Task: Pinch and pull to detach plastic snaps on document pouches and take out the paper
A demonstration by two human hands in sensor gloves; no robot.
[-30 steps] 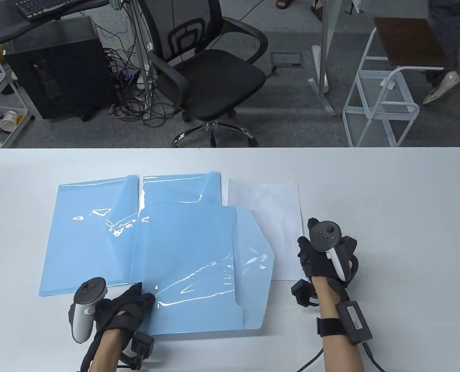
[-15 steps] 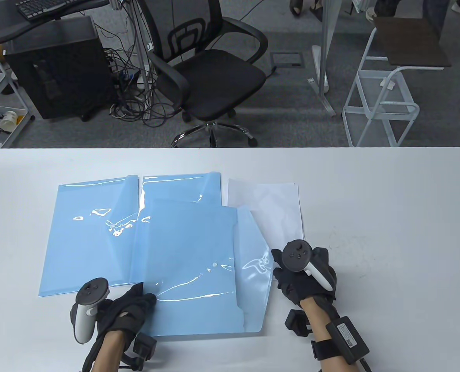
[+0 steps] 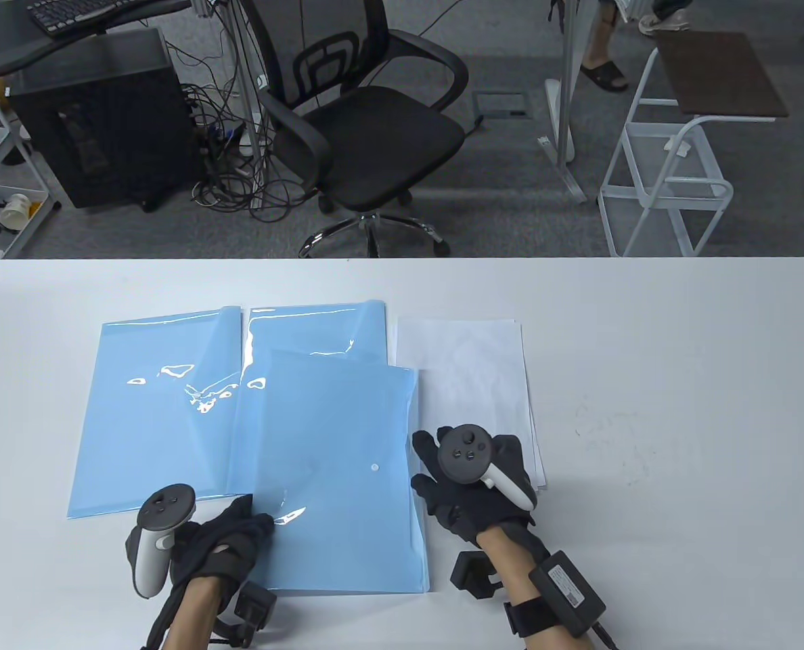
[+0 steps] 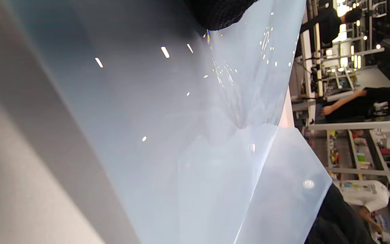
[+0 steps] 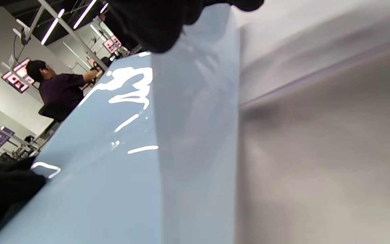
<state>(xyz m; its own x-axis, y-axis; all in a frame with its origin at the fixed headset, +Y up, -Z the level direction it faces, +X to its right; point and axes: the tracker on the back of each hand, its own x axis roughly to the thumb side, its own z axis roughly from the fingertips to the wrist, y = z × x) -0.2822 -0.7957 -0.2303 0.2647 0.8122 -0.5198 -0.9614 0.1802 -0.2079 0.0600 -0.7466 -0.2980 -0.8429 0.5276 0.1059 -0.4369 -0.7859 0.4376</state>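
An office floor with a black swivel chair (image 3: 368, 128), a dark computer tower (image 3: 97, 115) and a white wire trolley (image 3: 666, 183) lies beyond a white worktop (image 3: 679, 338) that fills the lower half of the table view. Three pale blue document pouches lie left of the worktop's middle: the far-left pouch (image 3: 151, 413), the far-middle pouch (image 3: 307, 325) beside it, and the near pouch (image 3: 338, 474) overlapping both and reaching toward the worktop's near edge. The near pouch lies flat with a small white snap (image 3: 374, 467) near its right side. A stack of white paper (image 3: 470, 379) rests just right of the pouches, partly under the right hand. The left hand (image 3: 222, 542) sits at the near pouch's near-left corner, its grip curled and pinching the pouch edge. The right hand (image 3: 473, 487) lies at the near pouch's right edge, fingers (image 3: 423, 443) fairly straight and spread; whether they press the plastic cannot be told. Each hand carries a grey tracker on its back.
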